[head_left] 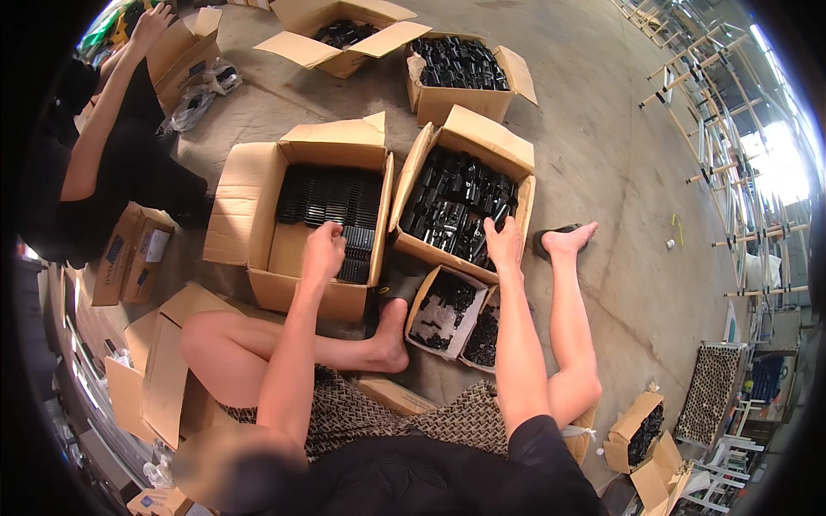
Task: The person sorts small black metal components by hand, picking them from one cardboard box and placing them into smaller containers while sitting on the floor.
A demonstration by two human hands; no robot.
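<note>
My left hand [324, 250] is over an open cardboard box [231, 204], its fingers curled at the edge of neat rows of thin black parts [331, 196]. Whatever those fingers hold, if anything, is hidden. To the right stands a second open box [490, 142], filled with loose, glossy black parts [456, 202]. At its right inner edge my right hand [505, 239] is closed, thumb and fingertips on one of these black parts. Between my feet sit a small white-lined box [453, 347] of small black pieces and another small box [484, 340] beside it.
Farther off are two more open boxes of black parts, one on the left [335, 62] and one on the right [465, 99]. A person in black [95, 159] sits at the left near a plastic bag [194, 103]. Metal racks [731, 146] line the right side.
</note>
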